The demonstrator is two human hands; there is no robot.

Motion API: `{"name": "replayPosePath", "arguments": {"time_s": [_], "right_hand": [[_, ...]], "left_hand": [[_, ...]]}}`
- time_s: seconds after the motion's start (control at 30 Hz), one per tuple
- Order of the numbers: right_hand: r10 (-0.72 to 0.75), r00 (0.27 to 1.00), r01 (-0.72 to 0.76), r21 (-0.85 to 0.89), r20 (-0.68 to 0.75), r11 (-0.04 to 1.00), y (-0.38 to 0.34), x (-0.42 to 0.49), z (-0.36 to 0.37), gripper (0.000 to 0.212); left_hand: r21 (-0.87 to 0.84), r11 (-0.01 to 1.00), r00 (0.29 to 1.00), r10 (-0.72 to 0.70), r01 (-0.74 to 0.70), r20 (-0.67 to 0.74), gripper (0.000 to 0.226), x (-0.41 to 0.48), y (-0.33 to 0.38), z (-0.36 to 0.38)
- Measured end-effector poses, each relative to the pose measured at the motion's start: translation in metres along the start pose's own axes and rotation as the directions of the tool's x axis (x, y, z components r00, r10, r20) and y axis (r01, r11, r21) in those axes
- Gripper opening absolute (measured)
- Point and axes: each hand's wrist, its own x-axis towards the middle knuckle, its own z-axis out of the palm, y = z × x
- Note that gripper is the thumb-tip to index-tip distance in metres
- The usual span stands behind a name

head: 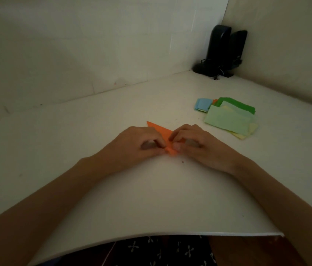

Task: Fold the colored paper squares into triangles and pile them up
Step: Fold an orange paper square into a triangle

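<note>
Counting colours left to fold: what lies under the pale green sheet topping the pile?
Pale yellow sheets stick out beneath the pale green sheet, dark green paper farther back. Anything fully covered is hidden.

My paper [161, 132] is orange, my table [151, 198] white; the stack [228, 121] shows pale green, yellow, blue and dark green.

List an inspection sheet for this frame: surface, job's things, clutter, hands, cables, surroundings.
Surface: white table, one dark speck.
Job's things: orange paper between the hands, partly folded; pile of green, yellow, blue sheets to the right.
Clutter: two black speakers in the corner.
Hands: left hand and right hand both pinch the orange paper.
Cables: cord at the speakers' base.
Surroundings: pale walls; patterned cloth below the table edge.
</note>
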Motion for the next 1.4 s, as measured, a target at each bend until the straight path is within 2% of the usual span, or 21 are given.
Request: {"name": "replayPosePath", "arguments": {"time_s": [0.07, 0.13, 0.2, 0.33, 0.4, 0.57, 0.77, 1.0, 1.27, 1.4], "right_hand": [[0.014, 0.999, -0.014, 0.007, 0.038, 1.0, -0.001, -0.003, -0.001, 0.02], [0.006, 1.0, -0.006, 0.003, 0.007, 1.0, 0.0, -0.004, 0.0, 0.027], [-0.052, 0.997, 0.053, 0.013, -0.048, 0.999, 0.001, -0.004, 0.002, 0.016], [-0.03, 0.999, 0.032, 0.061, -0.03, 0.998, -0.002, -0.005, 0.001, 0.012], [-0.007, 1.0, 0.007, 0.09, -0.008, 0.996, -0.003, -0.005, 0.0, 0.01], [0.045, 0.999, -0.048, 0.143, 0.02, 0.989, -0.006, -0.004, 0.0, 0.012], [0.091, 0.996, -0.09, 0.104, -0.005, 0.99, -0.011, -0.001, 0.003, 0.005], [0.176, 0.984, -0.175, 0.035, -0.027, 0.984, -0.008, 0.003, 0.01, 0.01], [0.184, 0.983, -0.185, -0.028, -0.018, 0.982, -0.013, 0.002, 0.013, 0.007], [0.192, 0.981, -0.191, -0.031, 0.018, 0.981, -0.015, 0.002, 0.009, 0.014]], "left_hand": [[-0.025, 0.999, 0.998, -0.039, 0.038, -0.04, 0.017, 0.0, 0.002, -0.001], [-0.017, 0.999, 0.998, -0.039, 0.038, -0.054, 0.019, -0.002, 0.002, 0.0], [0.013, 1.0, 0.998, -0.006, 0.006, -0.057, 0.022, -0.004, 0.001, 0.0], [0.118, 0.99, 0.996, 0.073, -0.079, 0.052, 0.025, -0.01, 0.0, -0.003], [0.106, 0.988, 0.989, 0.104, -0.115, 0.104, 0.026, -0.014, 0.0, -0.007], [0.033, 0.991, 0.988, 0.128, -0.132, 0.089, 0.037, -0.023, 0.001, -0.008], [0.077, 0.981, 0.98, 0.171, -0.178, 0.098, 0.036, -0.023, -0.001, -0.007], [0.111, 0.974, 0.978, 0.19, -0.199, 0.085, 0.04, -0.022, 0.004, -0.01], [0.152, 0.968, 0.975, 0.185, -0.202, 0.12, 0.047, -0.025, 0.007, -0.01], [0.189, 0.964, 0.978, 0.166, -0.188, 0.123, 0.048, -0.025, 0.007, -0.01]]}}
